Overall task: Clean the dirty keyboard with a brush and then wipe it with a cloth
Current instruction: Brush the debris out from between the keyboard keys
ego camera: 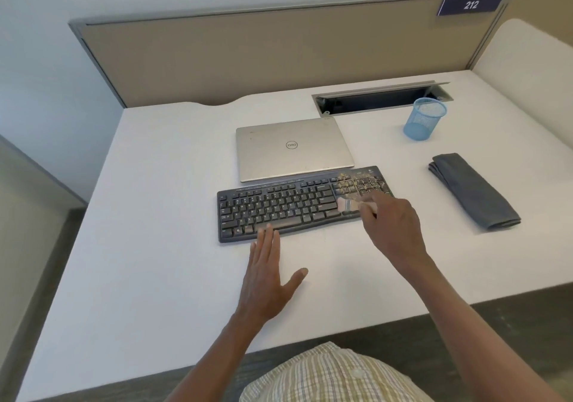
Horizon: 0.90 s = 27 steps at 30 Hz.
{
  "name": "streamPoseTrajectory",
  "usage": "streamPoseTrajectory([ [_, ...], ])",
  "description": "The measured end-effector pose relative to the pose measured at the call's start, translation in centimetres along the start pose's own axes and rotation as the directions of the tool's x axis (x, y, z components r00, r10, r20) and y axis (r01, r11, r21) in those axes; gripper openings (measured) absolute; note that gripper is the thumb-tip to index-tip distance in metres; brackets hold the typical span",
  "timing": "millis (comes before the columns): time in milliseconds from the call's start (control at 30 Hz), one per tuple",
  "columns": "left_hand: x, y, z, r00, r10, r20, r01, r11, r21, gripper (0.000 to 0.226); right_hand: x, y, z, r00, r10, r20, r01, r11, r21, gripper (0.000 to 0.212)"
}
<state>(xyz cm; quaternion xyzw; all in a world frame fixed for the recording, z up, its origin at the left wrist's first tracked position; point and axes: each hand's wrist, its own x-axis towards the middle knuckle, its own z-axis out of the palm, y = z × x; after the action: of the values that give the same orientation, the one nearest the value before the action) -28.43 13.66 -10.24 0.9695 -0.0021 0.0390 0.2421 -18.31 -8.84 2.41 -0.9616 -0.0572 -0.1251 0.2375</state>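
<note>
A black keyboard [279,207] lies across the middle of the white desk [155,184]. Yellowish dust covers its number pad at the right end. My right hand [395,224] grips a small wooden-handled brush [348,205], whose pale bristles rest on the keys just left of the number pad. My left hand [266,274] lies flat with straight fingers, its fingertips touching the keyboard's front edge near the space bar. A folded dark grey cloth [473,190] sits on the desk to the right, apart from both hands.
A closed silver laptop [293,148] lies directly behind the keyboard. A blue mesh pen cup [424,118] stands at the back right, next to an open cable tray [378,99]. A tan partition [248,57] walls the desk's far side.
</note>
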Motion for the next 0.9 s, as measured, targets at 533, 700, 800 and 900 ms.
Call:
streamPoseTrajectory([
  [533, 2.9, 7.6, 4.9, 0.997, -0.066, 0.049, 0.058, 0.987, 0.153, 0.097, 7.6, 7.9, -1.0, 0.987, -0.119, 0.108, 0.113, 0.992, 0.062, 0.017],
  [700, 3.4, 8.9, 6.0, 0.992, -0.106, 0.068, 0.09, 0.975, 0.203, 0.099, 9.9, 8.8, -1.4, 0.982, -0.096, 0.161, 0.065, 0.979, 0.192, 0.009],
  [800, 3.5, 9.0, 6.6, 0.993, -0.097, 0.072, 0.08, 0.974, 0.213, 0.102, 11.2, 9.2, -1.5, 0.989, -0.073, 0.132, 0.04, 0.971, 0.235, 0.009],
  [900, 3.8, 8.6, 6.6, 0.993, -0.099, 0.066, 0.082, 0.971, 0.227, 0.105, 11.7, 9.5, -1.1, 0.995, -0.044, 0.092, 0.018, 0.964, 0.266, 0.008],
])
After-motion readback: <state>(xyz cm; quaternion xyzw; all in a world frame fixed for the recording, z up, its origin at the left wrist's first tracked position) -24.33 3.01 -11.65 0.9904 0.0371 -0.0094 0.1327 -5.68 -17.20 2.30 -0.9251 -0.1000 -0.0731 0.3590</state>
